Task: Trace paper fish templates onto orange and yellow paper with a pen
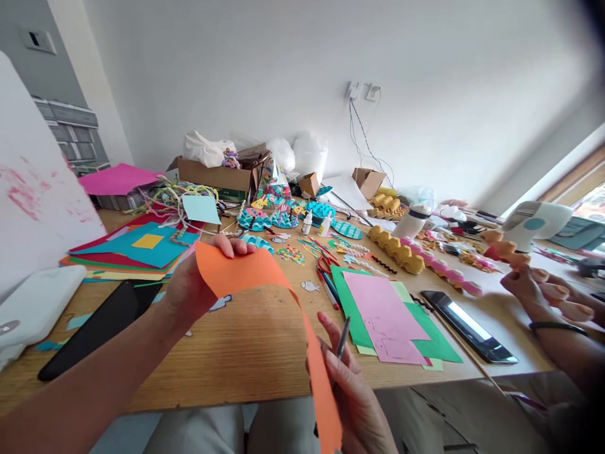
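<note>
My left hand grips the upper end of an orange paper sheet, thumb on top and fingers behind it. The sheet curves down to the right and hangs past the table's front edge. My right hand is closed on the sheet's lower part and also holds a dark pen between its fingers. Both hands are above the wooden table, near its front edge.
Pink and green paper sheets lie right of my hands, with a phone beyond. Another person's hands work with a glue gun at the right. Coloured paper stacks, egg cartons, boxes and craft scraps crowd the back. A black case lies left.
</note>
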Demonstrator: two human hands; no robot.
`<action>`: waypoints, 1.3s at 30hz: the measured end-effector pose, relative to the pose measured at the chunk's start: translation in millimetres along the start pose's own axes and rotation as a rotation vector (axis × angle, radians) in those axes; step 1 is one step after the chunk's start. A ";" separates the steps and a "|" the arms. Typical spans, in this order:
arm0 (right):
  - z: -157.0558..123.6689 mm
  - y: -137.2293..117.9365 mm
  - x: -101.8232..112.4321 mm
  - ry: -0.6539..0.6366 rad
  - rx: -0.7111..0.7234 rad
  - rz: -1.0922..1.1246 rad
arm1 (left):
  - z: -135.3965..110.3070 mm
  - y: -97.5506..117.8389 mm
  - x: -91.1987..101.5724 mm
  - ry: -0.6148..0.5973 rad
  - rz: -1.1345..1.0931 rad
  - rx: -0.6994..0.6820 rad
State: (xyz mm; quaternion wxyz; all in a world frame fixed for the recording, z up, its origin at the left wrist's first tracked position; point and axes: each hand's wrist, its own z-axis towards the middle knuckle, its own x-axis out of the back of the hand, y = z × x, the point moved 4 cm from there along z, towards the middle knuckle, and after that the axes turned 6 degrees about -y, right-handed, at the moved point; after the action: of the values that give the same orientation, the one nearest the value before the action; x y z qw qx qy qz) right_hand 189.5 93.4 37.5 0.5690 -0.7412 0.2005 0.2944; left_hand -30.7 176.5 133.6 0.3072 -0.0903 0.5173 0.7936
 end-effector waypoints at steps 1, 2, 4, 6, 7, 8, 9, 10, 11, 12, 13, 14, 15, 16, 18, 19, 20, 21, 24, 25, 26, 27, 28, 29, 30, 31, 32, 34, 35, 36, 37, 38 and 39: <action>0.1 -3.1 2.6 0.018 0.000 -0.014 | 0.0 -0.2 1.3 -0.008 0.014 0.003; 0.3 -6.9 5.1 0.036 0.005 -0.030 | 0.1 0.1 2.9 -0.013 0.036 0.015; 0.7 -16.0 10.0 0.078 0.019 -0.076 | 0.7 2.3 7.7 -0.020 0.138 0.071; -0.1 -25.3 14.6 0.136 0.024 -0.152 | 1.7 6.0 17.2 -0.010 0.306 0.161; -1.0 -29.0 16.6 0.165 0.015 -0.194 | 2.4 8.4 24.5 0.004 0.405 0.205; -2.2 -32.0 18.3 0.188 0.006 -0.233 | 3.1 11.3 33.2 0.018 0.533 0.239; -3.4 -33.9 19.8 0.202 -0.006 -0.269 | 3.9 14.2 43.0 0.029 0.657 0.262; -4.5 -35.0 21.4 0.212 -0.015 -0.304 | 4.6 17.4 53.5 0.035 0.844 0.270; -5.4 -35.4 23.1 0.219 -0.021 -0.339 | 4.9 19.4 63.9 0.019 1.065 0.288; -6.1 -35.2 25.2 0.224 -0.026 -0.376 | 4.4 19.3 74.3 -0.002 1.166 0.321; -6.5 -34.6 27.8 0.232 -0.030 -0.415 | 3.0 18.0 83.7 -0.035 1.238 0.357; -6.8 -33.9 30.8 0.240 -0.034 -0.452 | 0.7 15.3 91.6 -0.085 1.300 0.401; -6.9 -33.2 34.1 0.247 -0.037 -0.484 | -2.4 11.9 97.8 -0.137 1.344 0.444; -6.9 -32.6 37.7 0.253 -0.039 -0.514 | -6.0 8.1 101.8 -0.192 1.395 0.484; -6.9 -32.2 45.5 0.263 -0.046 -0.575 | -13.5 0.1 103.8 -0.293 1.494 0.551; -6.9 -32.4 49.6 0.267 -0.046 -0.607 | -16.7 -3.9 102.0 -0.338 1.539 0.576; -6.9 -32.7 53.4 0.272 -0.045 -0.639 | -19.3 -7.7 99.0 -0.380 1.581 0.596; -6.9 -33.0 56.9 0.276 -0.045 -0.671 | -21.2 -11.2 95.1 -0.421 1.617 0.613; -6.9 -32.4 62.7 0.280 -0.040 -0.735 | -23.9 -19.8 83.5 -0.524 1.706 0.662; -6.6 -31.5 62.7 0.282 -0.040 -0.747 | -23.9 -21.7 80.8 -0.546 1.733 0.677; -6.1 -30.5 61.9 0.283 -0.037 -0.755 | -23.8 -23.3 78.8 -0.564 1.757 0.689; -5.2 -29.4 60.3 0.285 -0.030 -0.761 | -23.5 -24.6 77.5 -0.579 1.780 0.700; -3.8 -28.3 58.2 0.286 -0.019 -0.772 | -23.0 -25.6 76.7 -0.590 1.800 0.708; -1.9 -27.5 55.9 0.284 -0.003 -0.786 | -22.4 -26.3 76.2 -0.600 1.817 0.716; 0.5 -26.7 53.8 0.279 0.015 -0.803 | -21.8 -26.8 75.9 -0.609 1.832 0.722; 3.4 -26.2 52.1 0.271 0.033 -0.824 | -21.2 -27.1 75.7 -0.615 1.845 0.727; 6.6 -25.8 50.9 0.260 0.048 -0.850 | -20.6 -27.1 75.5 -0.620 1.857 0.732; 13.5 -25.1 50.1 0.229 0.057 -0.914 | -19.8 -26.7 75.2 -0.633 1.869 0.739; 16.9 -25.1 50.0 0.210 0.059 -0.950 | -19.6 -26.3 75.4 -0.641 1.871 0.742; 20.0 -25.2 49.9 0.189 0.063 -0.987 | -19.7 -25.8 75.9 -0.648 1.872 0.742; 22.6 -25.5 49.7 0.169 0.070 -1.021 | -19.8 -25.3 76.8 -0.652 1.875 0.739; 24.8 -26.0 49.5 0.154 0.078 -1.051 | -20.0 -24.6 78.2 -0.655 1.878 0.734; 26.6 -26.4 49.3 0.144 0.088 -1.078 | -20.1 -23.9 79.9 -0.656 1.883 0.726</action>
State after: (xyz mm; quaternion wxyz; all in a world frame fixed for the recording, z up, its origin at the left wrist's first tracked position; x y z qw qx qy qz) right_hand 237.4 128.0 19.1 0.6545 -0.7329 -0.1571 -0.0991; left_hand -83.8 196.9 69.4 -0.2981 0.6625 0.4765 0.4951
